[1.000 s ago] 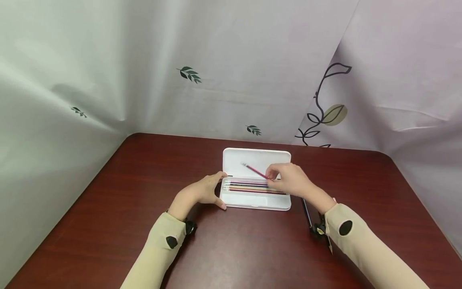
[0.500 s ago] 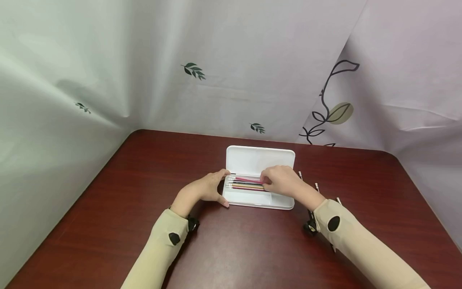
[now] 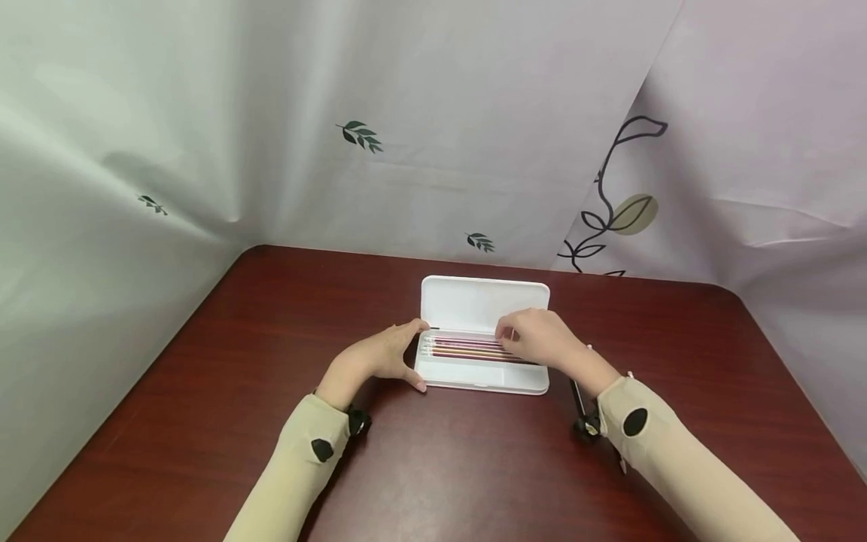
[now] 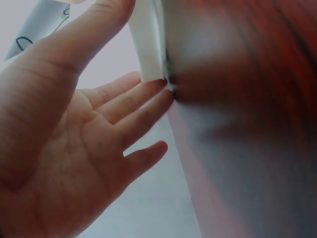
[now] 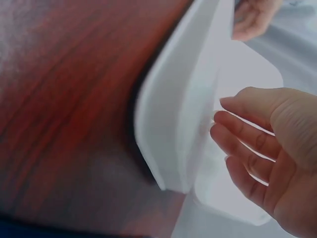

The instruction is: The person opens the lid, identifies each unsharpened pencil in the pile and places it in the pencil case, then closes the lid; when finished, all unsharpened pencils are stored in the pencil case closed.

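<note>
A white pencil case point(image 3: 467, 374) lies with its lid point(image 3: 467, 302) raised at the back. Several pencils point(image 3: 467, 350) lie side by side in its tray, their eraser ends to the left. My left hand point(image 3: 387, 354) spans the case's left end, thumb at the front corner and a fingertip by the hinge; the fingers look nearly straight in the left wrist view. My right hand point(image 3: 538, 336) hovers at the right part of the pencils, which it partly hides. In the right wrist view its fingers point(image 5: 245, 144) are loosely bent, with nothing visible between them.
Loose pencils point(image 3: 577, 399) lie on the brown table point(image 3: 433, 467) to the right of the case, mostly hidden beneath my right forearm. A pale curtain point(image 3: 420, 173) with leaf prints hangs behind the table and on both sides.
My right hand has lowered a red pencil from a slant into the tray beside the others and loosened its fingers. My left hand has stayed at the case's left end.
</note>
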Tool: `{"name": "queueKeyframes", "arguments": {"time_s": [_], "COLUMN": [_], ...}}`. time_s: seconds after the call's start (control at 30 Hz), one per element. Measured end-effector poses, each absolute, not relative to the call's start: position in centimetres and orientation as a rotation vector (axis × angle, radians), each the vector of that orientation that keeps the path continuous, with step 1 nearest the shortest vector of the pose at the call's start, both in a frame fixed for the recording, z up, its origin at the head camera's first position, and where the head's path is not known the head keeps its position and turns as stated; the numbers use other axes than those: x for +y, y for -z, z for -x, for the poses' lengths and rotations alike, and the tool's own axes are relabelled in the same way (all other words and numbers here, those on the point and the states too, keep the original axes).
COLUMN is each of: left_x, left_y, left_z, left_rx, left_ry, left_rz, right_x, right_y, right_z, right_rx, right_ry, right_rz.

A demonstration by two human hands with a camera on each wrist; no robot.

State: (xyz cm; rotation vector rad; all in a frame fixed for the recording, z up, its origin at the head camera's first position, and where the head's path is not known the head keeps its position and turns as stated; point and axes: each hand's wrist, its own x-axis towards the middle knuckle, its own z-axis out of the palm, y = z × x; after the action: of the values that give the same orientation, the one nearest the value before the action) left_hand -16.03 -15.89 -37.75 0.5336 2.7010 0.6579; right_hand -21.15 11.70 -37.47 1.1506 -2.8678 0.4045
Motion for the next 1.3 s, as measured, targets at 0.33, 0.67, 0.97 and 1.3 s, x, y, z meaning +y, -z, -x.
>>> {"name": "queueKeyframes", "arguments": {"time_s": [0.33,0.67,0.97,1.3], "left_x": [-17.5,-15.8,-14.8,-14.4], "left_y": [35.5,35.7,35.8,35.5], "left_z": [16.5,22.4,22.5,16.6], "left_rx": [2.831,3.034,3.110,2.831], "left_ry": [-0.779,-1.009,-0.909,-0.366], "left_rz": [-0.462,-0.611,-0.812,-0.935], "right_x": [15.1,16.3,15.9,16.1], "right_y": [35.0,35.6,36.1,36.9], "right_z": [21.6,25.0,24.0,18.0], "right_rx": [-2.709,-2.806,-2.707,-2.831], "right_ry": [-0.820,-1.004,-0.914,-0.573], "right_rz": [-0.880,-0.792,-0.972,-1.268]}}
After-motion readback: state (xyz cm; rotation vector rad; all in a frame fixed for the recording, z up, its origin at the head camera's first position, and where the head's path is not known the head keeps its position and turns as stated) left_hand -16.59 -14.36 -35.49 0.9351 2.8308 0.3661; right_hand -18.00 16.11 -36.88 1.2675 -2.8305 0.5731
